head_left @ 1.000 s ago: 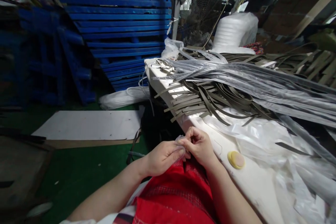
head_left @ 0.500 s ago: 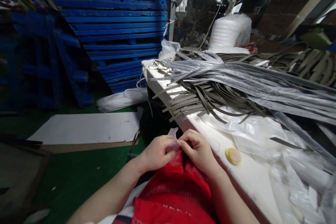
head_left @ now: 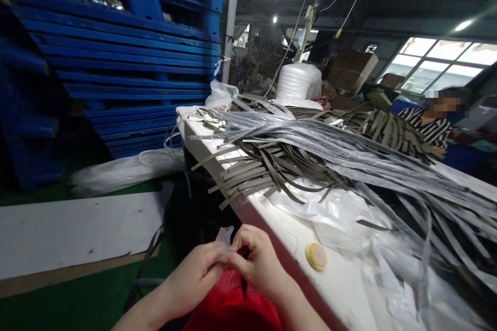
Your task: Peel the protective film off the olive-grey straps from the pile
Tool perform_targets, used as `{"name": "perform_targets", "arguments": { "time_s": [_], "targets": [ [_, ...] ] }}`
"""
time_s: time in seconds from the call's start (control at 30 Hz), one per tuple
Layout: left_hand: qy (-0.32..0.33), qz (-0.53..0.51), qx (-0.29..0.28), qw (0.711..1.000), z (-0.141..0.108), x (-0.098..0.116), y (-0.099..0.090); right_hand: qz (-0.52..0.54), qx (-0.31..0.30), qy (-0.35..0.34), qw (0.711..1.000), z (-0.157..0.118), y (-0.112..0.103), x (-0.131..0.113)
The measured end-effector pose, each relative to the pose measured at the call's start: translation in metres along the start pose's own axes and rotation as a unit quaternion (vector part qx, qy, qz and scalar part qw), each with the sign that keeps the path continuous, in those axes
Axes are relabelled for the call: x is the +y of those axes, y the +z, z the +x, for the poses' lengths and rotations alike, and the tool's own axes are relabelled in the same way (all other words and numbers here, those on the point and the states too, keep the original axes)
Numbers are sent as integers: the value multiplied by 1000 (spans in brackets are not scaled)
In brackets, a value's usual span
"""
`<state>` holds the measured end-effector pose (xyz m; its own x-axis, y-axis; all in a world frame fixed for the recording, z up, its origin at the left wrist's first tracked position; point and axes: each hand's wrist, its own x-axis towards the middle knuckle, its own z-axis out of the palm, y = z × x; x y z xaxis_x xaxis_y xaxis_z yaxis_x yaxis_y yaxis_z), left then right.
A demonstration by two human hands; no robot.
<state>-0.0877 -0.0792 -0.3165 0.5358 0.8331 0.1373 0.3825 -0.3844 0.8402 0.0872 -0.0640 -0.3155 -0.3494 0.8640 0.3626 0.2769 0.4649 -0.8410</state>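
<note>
My left hand [head_left: 202, 269] and my right hand [head_left: 254, 256] meet in front of my red apron [head_left: 236, 310], fingertips pinched together. Between them is a small piece of clear plastic film [head_left: 224, 235], its loose end sticking up above the fingers. Both hands grip it, the rest being hidden inside the fingers. To their right, on the white table [head_left: 281, 238], lies a round yellow-rimmed disc [head_left: 316, 256]. Beyond it are many flat grey-green strips [head_left: 252, 170], with long clear plastic sleeves [head_left: 310, 139] lying across them.
Stacked blue pallets [head_left: 135, 57] rise at the left. A plastic-wrapped bundle [head_left: 124, 168] and a white sheet [head_left: 81, 227] lie on the green floor. A white foam roll [head_left: 297, 83] stands on the table's far end. Another person [head_left: 430, 119] is across the table.
My view has swung up and to the right, so the window and the other person now show. My hands stay pinched on the plastic film, closer together.
</note>
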Motion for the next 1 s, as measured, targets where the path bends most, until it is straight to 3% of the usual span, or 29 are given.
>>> {"name": "perform_targets", "arguments": {
  "time_s": [0.07, 0.13, 0.2, 0.27, 0.33, 0.4, 0.47, 0.5, 0.67, 0.83, 0.93, 1.0],
  "targets": [
    [-5, -13, -11, 1000, 1, -2, 1, -5, -1, 12, 1000, 1, 1, 1],
    [-8, -18, -20, 1000, 2, -7, 2, -15, -40, 44, 998, 8, -6, 1],
    [-14, -14, -14, 1000, 3, -15, 1, -48, -63, 90, 993, 22, -25, 3],
    [-23, -5, 6, 1000, 2, -23, 0, -134, -31, 140, 980, 45, -54, 13],
    [-32, -1, 26, 999, 1, -30, -1, -278, 11, 193, 941, 69, -86, 29],
    [-40, -5, 34, 999, -1, -36, -2, -408, 20, 265, 873, 89, -113, 48],
    [-46, -15, 34, 998, -3, -39, -3, -448, 18, 299, 842, 102, -128, 66],
    [-50, -20, 35, 998, -5, -40, -4, -447, 11, 307, 840, 105, -130, 74],
    [-70, -39, 46, 996, -13, -45, -6, -366, -41, 266, 891, 112, -123, 85],
    [-69, -37, 60, 995, -18, -52, -5, -190, -86, 176, 962, 120, -125, 46],
    [-71, -55, 58, 994, -16, -53, -4, -117, -168, 149, 967, 116, -117, 19],
    [-68, -65, 61, 994, -14, -53, -4, -154, -216, 165, 950, 110, -108, 11]
  ]
}}
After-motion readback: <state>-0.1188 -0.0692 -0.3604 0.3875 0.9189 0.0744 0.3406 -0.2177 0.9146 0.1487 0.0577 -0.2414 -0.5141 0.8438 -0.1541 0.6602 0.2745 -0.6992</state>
